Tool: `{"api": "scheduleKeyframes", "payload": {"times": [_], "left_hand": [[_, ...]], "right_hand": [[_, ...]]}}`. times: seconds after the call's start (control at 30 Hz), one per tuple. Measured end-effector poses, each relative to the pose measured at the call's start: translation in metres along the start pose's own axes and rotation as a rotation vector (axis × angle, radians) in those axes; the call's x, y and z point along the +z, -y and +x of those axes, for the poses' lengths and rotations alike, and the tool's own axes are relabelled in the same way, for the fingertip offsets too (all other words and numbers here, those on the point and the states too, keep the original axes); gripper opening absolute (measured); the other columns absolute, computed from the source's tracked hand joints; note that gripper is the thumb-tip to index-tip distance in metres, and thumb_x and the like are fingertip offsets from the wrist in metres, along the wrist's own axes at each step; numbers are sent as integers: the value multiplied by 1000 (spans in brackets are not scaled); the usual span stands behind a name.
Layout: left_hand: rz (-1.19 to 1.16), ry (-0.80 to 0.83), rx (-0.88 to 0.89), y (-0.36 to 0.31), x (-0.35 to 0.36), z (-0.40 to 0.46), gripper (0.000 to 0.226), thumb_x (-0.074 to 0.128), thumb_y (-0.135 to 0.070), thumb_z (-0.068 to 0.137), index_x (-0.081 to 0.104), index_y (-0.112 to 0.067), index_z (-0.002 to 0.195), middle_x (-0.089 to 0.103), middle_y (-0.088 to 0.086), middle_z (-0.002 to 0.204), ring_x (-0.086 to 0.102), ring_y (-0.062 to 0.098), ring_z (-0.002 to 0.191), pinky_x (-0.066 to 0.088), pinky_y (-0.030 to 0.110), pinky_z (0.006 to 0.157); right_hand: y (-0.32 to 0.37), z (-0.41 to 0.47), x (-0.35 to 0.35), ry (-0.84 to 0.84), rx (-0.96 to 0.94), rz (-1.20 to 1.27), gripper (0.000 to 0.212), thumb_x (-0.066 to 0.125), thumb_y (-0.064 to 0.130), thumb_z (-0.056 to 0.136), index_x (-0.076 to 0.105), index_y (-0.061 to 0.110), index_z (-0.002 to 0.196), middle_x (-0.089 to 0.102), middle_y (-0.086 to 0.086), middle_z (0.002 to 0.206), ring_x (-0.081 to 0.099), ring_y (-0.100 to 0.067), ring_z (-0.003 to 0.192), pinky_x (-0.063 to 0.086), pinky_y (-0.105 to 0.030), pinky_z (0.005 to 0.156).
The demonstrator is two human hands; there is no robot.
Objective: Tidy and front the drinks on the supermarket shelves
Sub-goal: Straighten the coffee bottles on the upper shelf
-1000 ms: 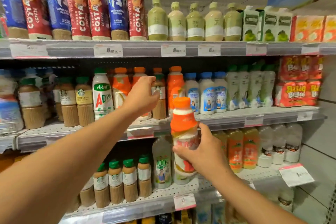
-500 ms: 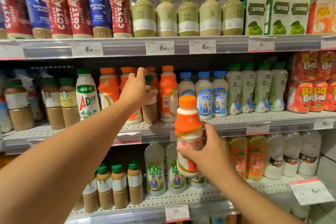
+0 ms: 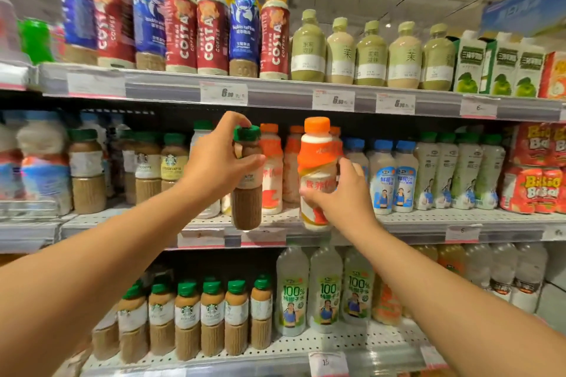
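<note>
left hand [image 3: 219, 159] grips a coffee bottle [image 3: 247, 193] by its neck, right hand [image 3: 340, 193] wraps an orange bottle [image 3: 318, 174] mid-body; both hang just off the middle shelf's [image 3: 428, 220] front edge. full, stiff plastic, likely weighty and slick; a mid-body hold looks safest.

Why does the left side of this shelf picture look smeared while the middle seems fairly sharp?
In the head view, the far-left bottles are streaked by motion blur, and the wide lens bends the top shelf edge. The coffee bottle in the left hand and the orange bottle in the right hand read fairly clearly. Lighting is even, with little glare.
</note>
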State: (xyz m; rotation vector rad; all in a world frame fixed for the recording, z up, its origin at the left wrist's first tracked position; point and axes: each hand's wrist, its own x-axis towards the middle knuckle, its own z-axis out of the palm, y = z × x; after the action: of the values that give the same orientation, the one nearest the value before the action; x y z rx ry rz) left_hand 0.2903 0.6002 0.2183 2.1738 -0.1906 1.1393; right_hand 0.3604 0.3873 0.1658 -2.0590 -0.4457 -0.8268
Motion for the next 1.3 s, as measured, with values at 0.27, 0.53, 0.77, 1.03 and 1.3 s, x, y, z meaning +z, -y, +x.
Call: {"api": "scheduleKeyframes", "payload": {"times": [0.27, 0.53, 0.77, 1.03, 1.3], "left_hand": [[63, 44, -39, 52, -33, -34, 46, 78, -38, 74, 41, -46, 99, 64, -13, 79, 64, 7, 67, 56, 33, 55], [83, 80, -55, 66, -34, -33, 47, 76, -41, 76, 39, -44, 106, 55, -18, 83, 62, 12, 66, 56, 33, 56], [63, 107, -78, 65, -26, -33, 45, 76, -37, 78, 41, -40, 107, 65, -2, 87, 63, 17, 68, 57, 41, 61], [49, 102, -91, 68, -23, -38, 45, 76, -36, 78, 40, -43, 105, 64, -10, 83, 62, 9, 66, 55, 31, 58], [3, 107, -99, 78, -34, -44, 47, 76, -39, 76, 40, -45, 106, 60, -19, 88, 65, 6, 72, 58, 31, 63]], "right_hand": [[5, 20, 51, -43, 101, -35, 63, 85, 40, 66, 50, 19, 115, 47, 1, 112, 50, -18, 101, 43, -31, 82], [7, 28, 73, -44, 202, -128, 74, 79, 45, 74, 43, 13, 130, 48, -8, 129, 53, -28, 114, 47, -41, 88], [-4, 11, 75, -7, 271, -185, 62, 76, 40, 78, 45, 7, 120, 51, -11, 118, 56, -30, 105, 52, -45, 84], [1, 22, 84, -20, 306, -317, 55, 72, 44, 82, 49, 7, 116, 59, -10, 113, 61, -32, 99, 52, -38, 75], [0, 26, 96, -46, 322, -320, 52, 73, 40, 83, 50, 6, 115, 60, -12, 111, 62, -32, 98, 48, -36, 70]]}}
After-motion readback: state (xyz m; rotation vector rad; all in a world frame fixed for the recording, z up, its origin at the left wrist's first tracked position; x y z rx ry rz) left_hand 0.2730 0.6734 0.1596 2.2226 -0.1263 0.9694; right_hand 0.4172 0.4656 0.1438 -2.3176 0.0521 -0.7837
